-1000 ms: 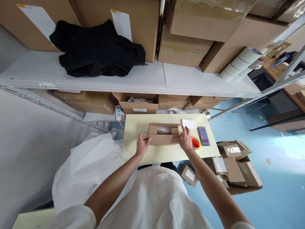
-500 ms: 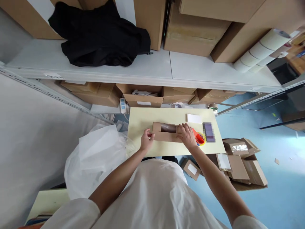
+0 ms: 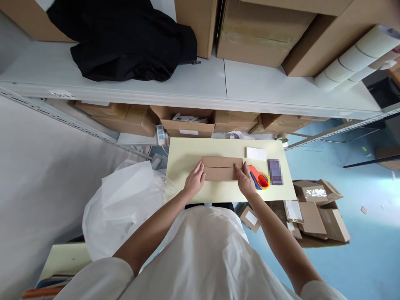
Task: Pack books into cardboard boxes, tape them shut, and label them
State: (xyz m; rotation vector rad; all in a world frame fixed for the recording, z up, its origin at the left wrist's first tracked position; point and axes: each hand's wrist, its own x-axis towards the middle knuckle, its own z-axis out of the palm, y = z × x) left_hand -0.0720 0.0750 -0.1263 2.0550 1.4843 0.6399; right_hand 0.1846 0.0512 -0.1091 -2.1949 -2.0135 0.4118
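A long, narrow cardboard box (image 3: 220, 174) lies on the pale yellow table (image 3: 184, 146). Its two top flaps meet in a seam along the middle, and its contents are hidden. My left hand (image 3: 195, 180) grips the left end, fingers along the side. At the right end, my right hand (image 3: 246, 180) holds the box, with some fingers on the top near the seam. Just right of that hand is a red, blue and yellow tape dispenser (image 3: 260, 178). A small white stack (image 3: 256, 153) and a blurred purple item (image 3: 275, 171) lie farther right.
A grey shelf (image 3: 206, 85) holding cartons and a black garment (image 3: 131, 41) rises behind the table. White plastic bags (image 3: 121, 204) bulge at the left. On the floor at right stands an open carton of smaller boxes (image 3: 321, 216). White rolls (image 3: 356, 58) lie on the shelf.
The box's top flaps have come down over the opening that showed before. My right hand has shifted slightly lower along the right end, and the tape dispenser is more exposed.
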